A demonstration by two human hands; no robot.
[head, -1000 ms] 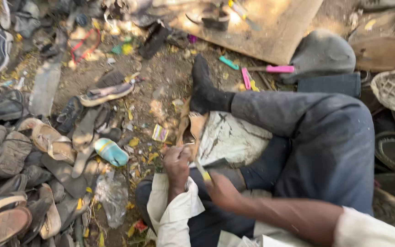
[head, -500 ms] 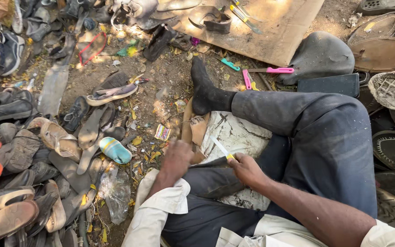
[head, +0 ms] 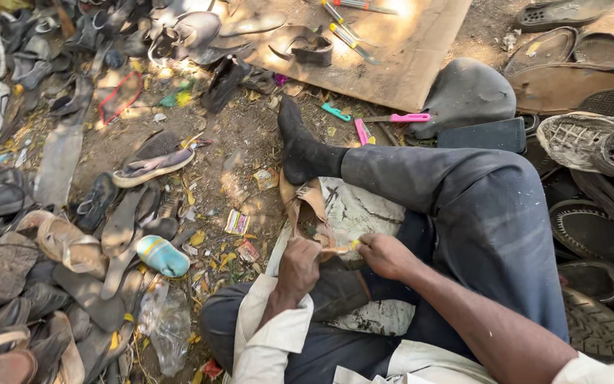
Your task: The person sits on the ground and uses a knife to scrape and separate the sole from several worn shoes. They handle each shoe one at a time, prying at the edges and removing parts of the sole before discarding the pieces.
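I sit on the ground with crossed legs in dark trousers (head: 492, 220), one foot in a black sock (head: 303, 153). A worn white board (head: 360, 213) lies across my lap. My left hand (head: 298, 269) grips a brown piece of shoe leather (head: 307, 206) against it. My right hand (head: 385, 254) pinches a small yellow-handled tool (head: 346, 247) whose tip meets the leather just beside my left hand. The tool's working end is hidden between the fingers.
Piles of old sandals and shoes (head: 51, 242) cover the ground on the left; soles (head: 598, 149) lie on the right. A cardboard sheet (head: 392, 50) with hand tools lies ahead, pink-handled scissors (head: 406, 118) near it. A light blue slipper (head: 161, 254) and a plastic bottle (head: 168, 323) lie close.
The view has tilted up and forward. My hands have come closer together on the leather piece, and the yellow tool now touches it beside my left hand.
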